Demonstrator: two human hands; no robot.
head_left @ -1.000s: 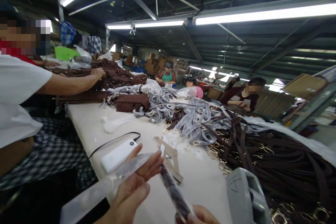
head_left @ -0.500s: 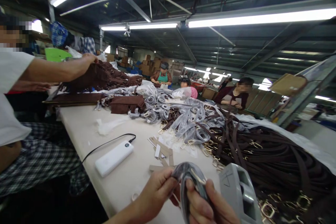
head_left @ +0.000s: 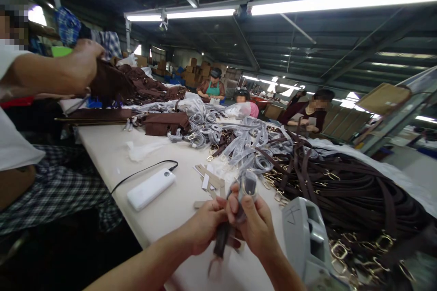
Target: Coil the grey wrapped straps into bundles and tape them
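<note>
My right hand (head_left: pixel 256 225) grips a plastic-wrapped strap (head_left: pixel 248 184), rolled or folded over at its top. Close against it, my left hand (head_left: pixel 205 225) pinches the same strap lower down. A dark uncovered end (head_left: pixel 221 240) hangs below my fingers, with a blurred metal buckle (head_left: pixel 215 266) at its tip. Just beyond my hands, several beige and white strips (head_left: pixel 210 179) lie on the pale table (head_left: pixel 153 232). To the right of my right hand stands a grey device (head_left: pixel 302 236) with a mark drawn on top.
A pile of dark brown straps (head_left: pixel 355 191) with gold buckles fills the right side. Coiled straps in plastic (head_left: pixel 201 122) lie farther back. A white power bank (head_left: pixel 152 188) with a cable rests at left. A co-worker (head_left: pixel 44 72) handles brown fabric (head_left: pixel 112 79); other people work behind.
Both hands have moved up and closer together with the strap. Its dark end and buckle now hang in sight below. The co-worker at left has raised the brown fabric.
</note>
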